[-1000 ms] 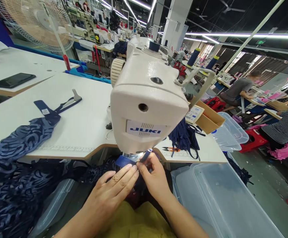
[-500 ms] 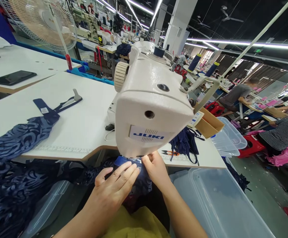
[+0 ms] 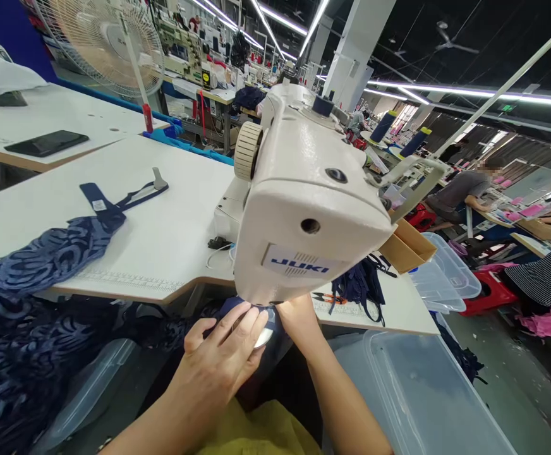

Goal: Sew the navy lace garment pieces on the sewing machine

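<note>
Below the head of a white sewing machine (image 3: 299, 240), both hands are at a piece of navy fabric (image 3: 230, 306). My left hand (image 3: 223, 351) holds it, fingers bent over the top and thumb underneath; a small white curved patch (image 3: 263, 338) shows beside those fingers. My right hand (image 3: 299, 319) grips the fabric's right side close under the machine head, its fingertips largely hidden. The needle area is out of sight behind the head. On the left of the tabletop, a patterned navy garment (image 3: 62, 249) with a strap hangs over the front edge.
Orange-handled thread snips (image 3: 328, 299) lie right of the machine, beside a bundle of navy straps (image 3: 361, 284) and a cardboard box (image 3: 405, 243). A clear plastic bin (image 3: 427, 385) stands at lower right. A phone (image 3: 48, 143) and a fan (image 3: 114, 44) are at left.
The view has shifted slightly, so the scene sits further right. My left fingers have curled more around the navy fabric, and a white curved patch now shows. My right fingertips are more hidden.
</note>
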